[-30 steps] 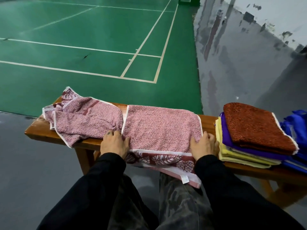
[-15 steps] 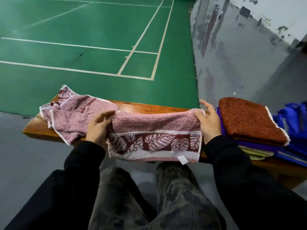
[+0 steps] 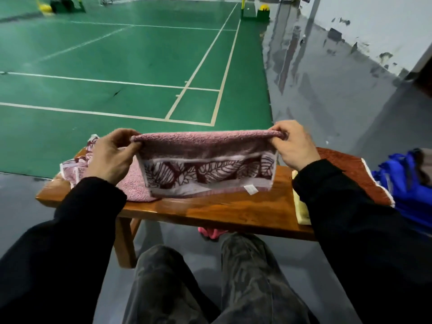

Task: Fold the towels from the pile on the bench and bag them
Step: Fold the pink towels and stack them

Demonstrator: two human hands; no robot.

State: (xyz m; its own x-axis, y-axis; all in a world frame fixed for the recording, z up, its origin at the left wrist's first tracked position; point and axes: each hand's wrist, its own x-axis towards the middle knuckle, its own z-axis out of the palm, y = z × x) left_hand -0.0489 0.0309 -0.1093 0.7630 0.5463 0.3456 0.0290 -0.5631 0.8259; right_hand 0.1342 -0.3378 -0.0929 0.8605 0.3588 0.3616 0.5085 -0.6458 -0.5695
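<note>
Seen from the wearer's head: two hands hold one folded pink towel (image 3: 205, 160) up above a wooden bench (image 3: 224, 209). The left hand (image 3: 109, 155) pinches its top left corner, the right hand (image 3: 294, 143) its top right corner (a leaf-patterned border and small white tag hang at the bottom). A second pink towel (image 3: 77, 164) lies on the bench, mostly hidden behind the left hand. The right sleeve covers much of a stack: a rust towel (image 3: 350, 174) on top, a yellow one (image 3: 301, 211) beneath. A blue bag (image 3: 402, 183) is cut off at the right edge.
</note>
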